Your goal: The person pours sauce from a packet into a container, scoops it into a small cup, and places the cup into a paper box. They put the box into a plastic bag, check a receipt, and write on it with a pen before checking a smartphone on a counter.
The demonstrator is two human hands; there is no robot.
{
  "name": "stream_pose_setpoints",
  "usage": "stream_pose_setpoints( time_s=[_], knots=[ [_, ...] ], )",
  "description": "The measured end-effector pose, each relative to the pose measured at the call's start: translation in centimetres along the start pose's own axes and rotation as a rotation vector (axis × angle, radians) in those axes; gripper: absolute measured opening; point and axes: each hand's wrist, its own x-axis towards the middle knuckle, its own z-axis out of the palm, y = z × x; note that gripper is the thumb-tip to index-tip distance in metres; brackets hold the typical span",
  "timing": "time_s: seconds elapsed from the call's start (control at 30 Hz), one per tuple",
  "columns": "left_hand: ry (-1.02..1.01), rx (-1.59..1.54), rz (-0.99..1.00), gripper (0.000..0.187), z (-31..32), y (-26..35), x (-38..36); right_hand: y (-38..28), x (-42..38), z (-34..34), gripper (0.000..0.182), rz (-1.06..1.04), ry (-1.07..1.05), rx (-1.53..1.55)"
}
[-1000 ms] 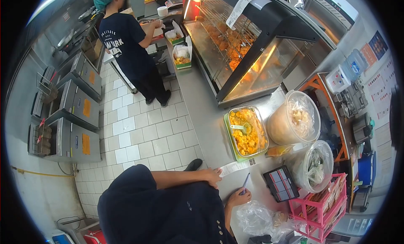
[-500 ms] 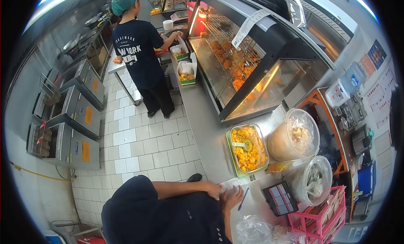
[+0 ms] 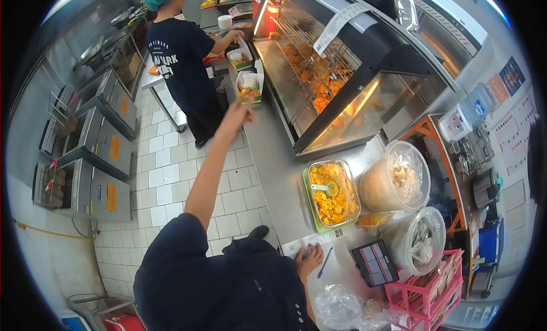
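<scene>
My left hand point(image 3: 241, 111) is stretched far forward over the counter, fingers reaching out at the near edge of a green-and-white food box point(image 3: 257, 80) with food inside. Nothing shows in that hand. My right hand point(image 3: 309, 259) lies on the steel counter, fingers spread at the lower edge of a printed paper slip point(image 3: 307, 242). Close to its right is a blue pen point(image 3: 325, 262). Beyond the slip stands a glass tray of yellow food point(image 3: 335, 208), a green-handled spoon point(image 3: 322, 188) resting in it.
A co-worker point(image 3: 179, 57) in a green hair net reaches toward a second food box point(image 3: 239, 57). A heated display case point(image 3: 342, 120) holds fried food. A tablet point(image 3: 375, 264), plastic-lined tubs point(image 3: 393, 180) and a pink basket point(image 3: 427, 297) are on the right. Fryers point(image 3: 94, 177) line the left.
My left hand has left the paper slip and swung forward and left to the nearer food box. My right hand stays by the slip, which now shows more fully.
</scene>
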Motion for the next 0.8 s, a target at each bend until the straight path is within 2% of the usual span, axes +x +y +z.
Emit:
stream_pose_setpoints(
  time_s=[0.03, 0.1, 0.13, 0.23, 0.3, 0.33, 0.37, 0.4, 0.43, 0.47, 0.5, 0.57, 0.67, 0.7, 0.73, 0.77, 0.8],
  knots=[
    [0.075, -0.049, 0.033, 0.063, -1.2, 1.6, 1.2, 0.2, 0.5, 0.5, 0.036, -0.017, 0.014, 0.001],
    [0.070, -0.118, 0.083, 0.073, -2.3, 3.9, 2.0, 0.4, 0.4, 0.6, 0.034, -0.022, 0.018, -0.014],
    [0.126, -0.170, 0.145, 0.069, -2.2, 3.7, 2.3, 0.5, 0.5, 0.6, 0.033, -0.022, 0.023, -0.023],
    [-0.021, -0.035, 0.087, 0.058, -0.7, 5.5, -1.4, 0.6, 0.4, 0.4, 0.035, -0.006, 0.001, 0.021],
    [-0.119, 0.056, -0.011, 0.047, 0.4, 2.6, -3.7, 0.6, 0.4, 0.3, 0.035, -0.002, -0.002, 0.013],
    [-0.200, 0.193, -0.146, 0.045, 1.1, 0.9, -5.4, 0.6, 0.3, 0.1, 0.035, 0.000, -0.003, 0.009],
    [-0.301, 0.277, -0.241, 0.048, 1.5, -3.6, -6.4, 0.5, 0.5, 0.3, 0.034, -0.001, -0.001, 0.011],
    [-0.483, 0.313, -0.318, 0.052, 2.3, -6.9, -8.5, 0.4, 0.5, 0.4, 0.034, -0.001, 0.004, 0.010],
    [-0.744, 0.317, -0.221, 0.055, 2.8, -11.0, -10.9, 0.5, 0.5, 0.4, 0.033, -0.006, 0.007, 0.008],
    [-0.769, 0.405, -0.490, 0.057, 4.4, -11.7, -14.2, 0.5, 0.5, 0.5, 0.033, -0.012, 0.010, 0.003],
    [-0.939, 0.692, -0.460, 0.072, 5.3, -12.6, -16.5, 0.5, 0.4, 0.7, 0.032, -0.012, 0.010, 0.006],
    [-0.846, 1.087, -0.370, 0.094, 6.8, -18.0, -21.7, 0.8, 0.5, 0.7, 0.031, -0.012, 0.013, 0.000],
    [-0.680, 0.620, -0.430, 0.109, 9.6, -25.2, -25.6, 0.6, 0.4, 0.5, 0.031, -0.005, 0.005, -0.029],
    [-0.679, 0.576, -0.497, 0.111, 10.8, -27.8, -26.6, 0.3, 0.8, 0.6, 0.031, -0.018, 0.012, -0.023],
    [-0.716, 0.601, -0.477, 0.116, 12.0, -29.5, -27.5, 0.3, 0.8, 0.4, 0.031, -0.035, 0.020, -0.016],
    [-0.732, 0.700, -0.446, 0.116, 13.2, -26.5, -28.2, 0.5, 0.7, 0.4, 0.031, -0.051, 0.026, -0.010],
    [-0.722, 0.748, -0.412, 0.116, 13.9, -27.5, -28.6, 0.7, 0.6, 0.6, 0.032, -0.051, 0.027, -0.002]
  ],
)
